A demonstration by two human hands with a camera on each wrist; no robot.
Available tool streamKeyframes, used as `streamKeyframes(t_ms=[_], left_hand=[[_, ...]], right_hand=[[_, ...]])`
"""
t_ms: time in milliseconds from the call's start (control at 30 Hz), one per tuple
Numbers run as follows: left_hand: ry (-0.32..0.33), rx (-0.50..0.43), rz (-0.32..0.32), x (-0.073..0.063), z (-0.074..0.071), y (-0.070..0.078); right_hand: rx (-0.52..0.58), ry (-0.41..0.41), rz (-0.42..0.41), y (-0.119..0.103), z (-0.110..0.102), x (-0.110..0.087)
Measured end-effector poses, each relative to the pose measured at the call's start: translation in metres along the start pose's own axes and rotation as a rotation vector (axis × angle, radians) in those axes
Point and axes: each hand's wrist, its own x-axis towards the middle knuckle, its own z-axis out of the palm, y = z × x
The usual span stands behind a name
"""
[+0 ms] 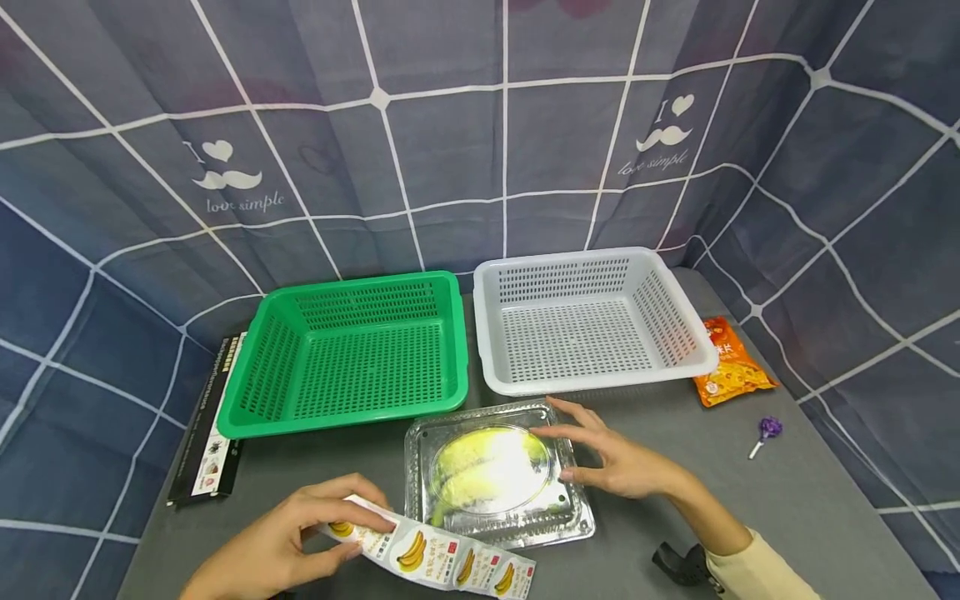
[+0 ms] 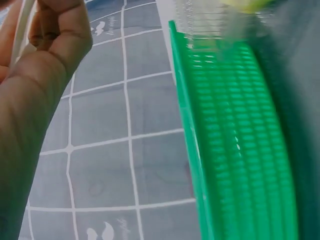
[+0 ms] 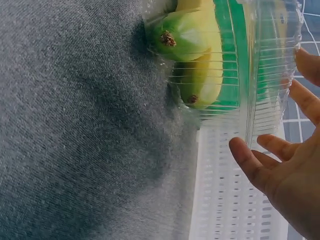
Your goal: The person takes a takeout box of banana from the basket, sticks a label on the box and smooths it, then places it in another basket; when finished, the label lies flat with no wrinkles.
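My left hand [image 1: 296,529] pinches a strip of banana-printed labels [image 1: 411,552] between thumb and fingers. The strip trails to the right across the front edge of a clear plastic clamshell box [image 1: 551,531]. Through its lid show yellow bananas [image 1: 467,460], with glare on top; their greenish ends [image 3: 185,37] are visible in the right wrist view. Fingers loosely spread, my right hand [image 1: 611,458] rests at the right side of the box, fingertips on the lid and its edge. In the left wrist view only part of the left hand [image 2: 55,50] appears.
Behind the box stand a green basket [image 1: 459,367] and a white basket [image 1: 483,333]. An orange snack bag [image 1: 731,367] and a purple lollipop [image 1: 768,428] lie at right. A black-and-white box [image 1: 213,442] lies left of the green basket. A black strap-like object [image 1: 678,565] sits near the right sleeve.
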Motion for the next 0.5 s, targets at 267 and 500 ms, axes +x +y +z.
streamKeyframes(t_ms=[267, 500], left_hand=[[0.024, 0.11, -0.056, 0.038, -0.019, -0.001], [0.036, 0.28, -0.263, 0.063, -0.034, -0.008]], right_hand=[[-0.099, 0.05, -0.045, -0.006, -0.001, 0.002], [-0.102, 0.035, -0.06, -0.014, -0.003, 0.006]])
